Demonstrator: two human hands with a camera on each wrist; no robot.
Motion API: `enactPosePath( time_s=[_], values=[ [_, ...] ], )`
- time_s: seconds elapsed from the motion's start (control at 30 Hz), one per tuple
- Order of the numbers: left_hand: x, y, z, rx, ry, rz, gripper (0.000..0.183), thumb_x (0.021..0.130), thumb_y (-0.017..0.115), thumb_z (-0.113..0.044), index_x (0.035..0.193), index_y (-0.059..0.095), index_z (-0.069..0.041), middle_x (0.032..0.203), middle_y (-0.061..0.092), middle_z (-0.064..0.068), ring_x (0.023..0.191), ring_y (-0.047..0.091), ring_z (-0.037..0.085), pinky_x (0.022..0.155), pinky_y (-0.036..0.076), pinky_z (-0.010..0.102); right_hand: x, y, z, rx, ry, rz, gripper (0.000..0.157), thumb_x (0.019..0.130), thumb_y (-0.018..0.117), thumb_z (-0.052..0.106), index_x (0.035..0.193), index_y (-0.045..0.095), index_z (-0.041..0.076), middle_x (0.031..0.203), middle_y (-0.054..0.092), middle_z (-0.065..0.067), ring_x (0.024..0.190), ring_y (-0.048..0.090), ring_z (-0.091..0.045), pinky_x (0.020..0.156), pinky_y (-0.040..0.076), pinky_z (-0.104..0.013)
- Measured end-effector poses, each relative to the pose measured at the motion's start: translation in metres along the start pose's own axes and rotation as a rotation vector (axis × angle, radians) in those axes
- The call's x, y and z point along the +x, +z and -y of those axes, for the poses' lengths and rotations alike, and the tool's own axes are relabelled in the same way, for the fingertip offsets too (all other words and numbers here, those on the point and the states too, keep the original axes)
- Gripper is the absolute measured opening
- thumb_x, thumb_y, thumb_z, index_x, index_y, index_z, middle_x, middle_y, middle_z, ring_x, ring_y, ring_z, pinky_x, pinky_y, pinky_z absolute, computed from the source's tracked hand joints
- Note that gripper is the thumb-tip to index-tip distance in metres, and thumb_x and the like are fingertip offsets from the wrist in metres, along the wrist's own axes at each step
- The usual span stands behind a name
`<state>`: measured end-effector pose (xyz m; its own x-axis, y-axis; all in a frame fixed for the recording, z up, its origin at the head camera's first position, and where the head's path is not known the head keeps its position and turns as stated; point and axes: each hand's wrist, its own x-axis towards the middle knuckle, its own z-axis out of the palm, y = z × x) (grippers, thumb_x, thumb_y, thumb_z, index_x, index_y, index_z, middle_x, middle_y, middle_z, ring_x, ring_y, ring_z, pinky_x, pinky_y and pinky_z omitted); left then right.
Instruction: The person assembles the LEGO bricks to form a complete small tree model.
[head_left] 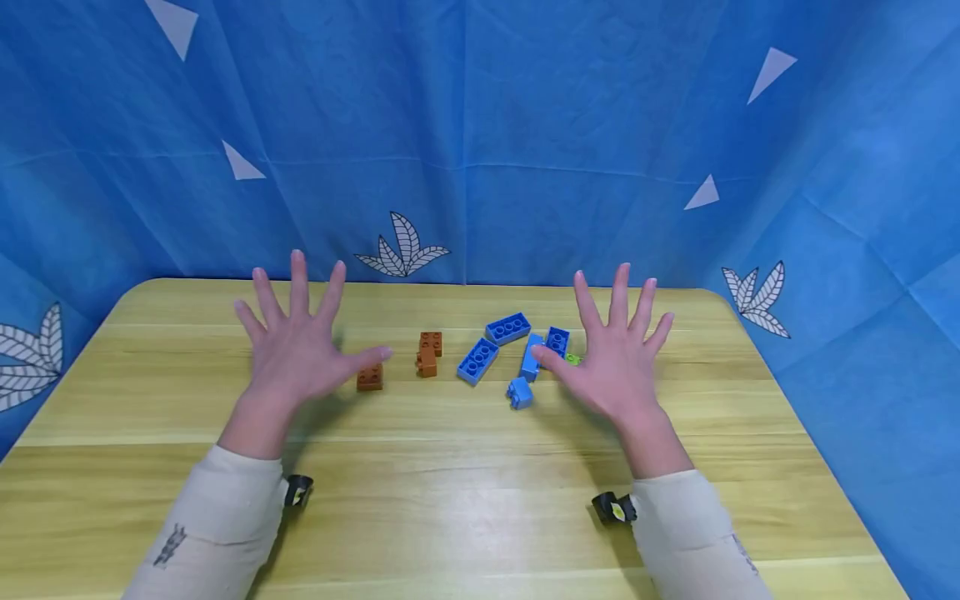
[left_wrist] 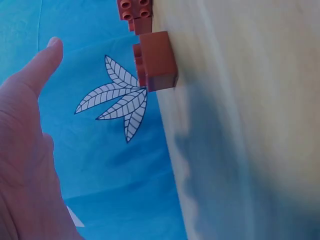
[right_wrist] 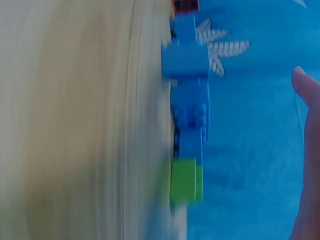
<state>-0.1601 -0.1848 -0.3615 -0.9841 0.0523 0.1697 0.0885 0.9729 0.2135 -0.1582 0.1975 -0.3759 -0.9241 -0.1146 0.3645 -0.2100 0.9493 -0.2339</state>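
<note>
Spread fingers, nothing gripped: our left hand [head_left: 296, 354], our right hand [head_left: 618, 358] | brown bricks [head_left: 427, 364] left, blue bricks [head_left: 477, 362] right (green brick [head_left: 573, 359] mostly hidden) | we'd best lower gently, nudging none.

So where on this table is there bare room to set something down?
A broad bare patch of the table lies at its near middle, between the two sleeves. More lies left of the left hand and right of the right hand. Between the hands it is crowded: brown bricks, blue bricks and a partly hidden green brick.
</note>
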Motion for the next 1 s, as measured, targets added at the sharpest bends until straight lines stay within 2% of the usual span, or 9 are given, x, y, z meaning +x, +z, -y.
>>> enactPosePath(
  time_s=[0.2, 0.33, 0.47, 0.53, 0.63, 0.77, 0.87, 1.0],
  values=[
    [-0.004, 0.007, 0.001, -0.083, 0.017, 0.039, 0.120, 0.072, 0.056, -0.087, 0.161, -0.001, -0.030, 0.159, -0.030, 0.007, 0.134, -0.040, 0.041, 0.096, -0.025, 0.069, -0.003, 0.007, 0.032, 0.113, -0.085, -0.043, 0.101, 0.082, 0.054, 0.079, 0.161, 0.008, 0.036, 0.163, -0.021, -0.002, 0.144, -0.028, -0.034, 0.106, -0.011, -0.070],
    [-0.006, 0.011, 0.002, -0.129, 0.019, 0.082, 0.119, 0.074, 0.060, -0.083, 0.161, -0.002, -0.029, 0.161, -0.027, 0.008, 0.137, -0.034, 0.044, 0.098, -0.017, 0.075, -0.006, 0.013, 0.053, 0.263, -0.158, -0.068, 0.098, 0.084, 0.059, 0.073, 0.161, 0.014, 0.032, 0.165, -0.012, -0.003, 0.148, -0.016, -0.032, 0.107, 0.005, -0.073],
    [-0.008, 0.015, 0.003, -0.167, 0.016, 0.122, 0.121, 0.074, 0.061, -0.083, 0.161, -0.004, -0.029, 0.161, -0.026, 0.008, 0.139, -0.030, 0.046, 0.099, -0.011, 0.078, -0.010, 0.022, 0.072, 0.421, -0.217, -0.026, 0.094, 0.086, 0.060, 0.069, 0.161, 0.017, 0.032, 0.166, -0.005, 0.000, 0.150, -0.002, -0.028, 0.104, 0.020, -0.072],
    [-0.009, 0.016, 0.003, -0.186, 0.014, 0.139, 0.121, 0.074, 0.060, -0.084, 0.161, -0.004, -0.029, 0.162, -0.023, 0.010, 0.140, -0.027, 0.047, 0.099, -0.008, 0.078, -0.013, 0.027, 0.081, 0.465, -0.225, 0.019, 0.093, 0.087, 0.058, 0.071, 0.161, 0.014, 0.035, 0.166, -0.003, 0.003, 0.150, 0.002, -0.027, 0.104, 0.023, -0.072],
    [-0.010, 0.018, 0.004, -0.217, 0.017, 0.154, 0.122, 0.074, 0.060, -0.084, 0.161, -0.003, -0.026, 0.164, -0.015, 0.014, 0.142, -0.019, 0.051, 0.101, -0.001, 0.079, -0.014, 0.036, 0.091, 0.513, -0.236, 0.077, 0.092, 0.088, 0.056, 0.070, 0.160, 0.011, 0.036, 0.166, 0.002, 0.004, 0.150, 0.008, -0.025, 0.105, 0.024, -0.069],
    [-0.009, 0.020, 0.005, -0.287, 0.023, 0.146, 0.127, 0.074, 0.068, -0.077, 0.161, -0.005, -0.020, 0.165, 0.004, 0.017, 0.144, 0.005, 0.053, 0.104, 0.013, 0.075, -0.015, 0.047, 0.100, 0.593, -0.228, 0.123, 0.090, 0.090, 0.060, 0.062, 0.161, 0.014, 0.032, 0.164, 0.016, 0.004, 0.147, 0.021, -0.022, 0.109, 0.027, -0.059],
    [-0.010, 0.023, 0.005, -0.351, 0.010, 0.166, 0.131, 0.074, 0.075, -0.070, 0.160, -0.008, -0.015, 0.163, 0.014, 0.020, 0.141, 0.019, 0.052, 0.106, 0.021, 0.070, -0.016, 0.054, 0.106, 0.702, -0.203, 0.147, 0.086, 0.092, 0.067, 0.050, 0.160, 0.023, 0.024, 0.159, 0.031, 0.000, 0.140, 0.038, -0.024, 0.108, 0.036, -0.048],
    [-0.011, 0.026, 0.003, -0.407, -0.027, 0.218, 0.132, 0.073, 0.079, -0.066, 0.161, -0.002, -0.011, 0.160, 0.021, 0.025, 0.140, 0.025, 0.051, 0.105, 0.026, 0.068, -0.020, 0.061, 0.116, 0.818, -0.173, 0.203, 0.078, 0.091, 0.073, 0.035, 0.155, 0.035, 0.010, 0.148, 0.049, -0.009, 0.124, 0.056, -0.025, 0.100, 0.046, -0.037]
  ],
)
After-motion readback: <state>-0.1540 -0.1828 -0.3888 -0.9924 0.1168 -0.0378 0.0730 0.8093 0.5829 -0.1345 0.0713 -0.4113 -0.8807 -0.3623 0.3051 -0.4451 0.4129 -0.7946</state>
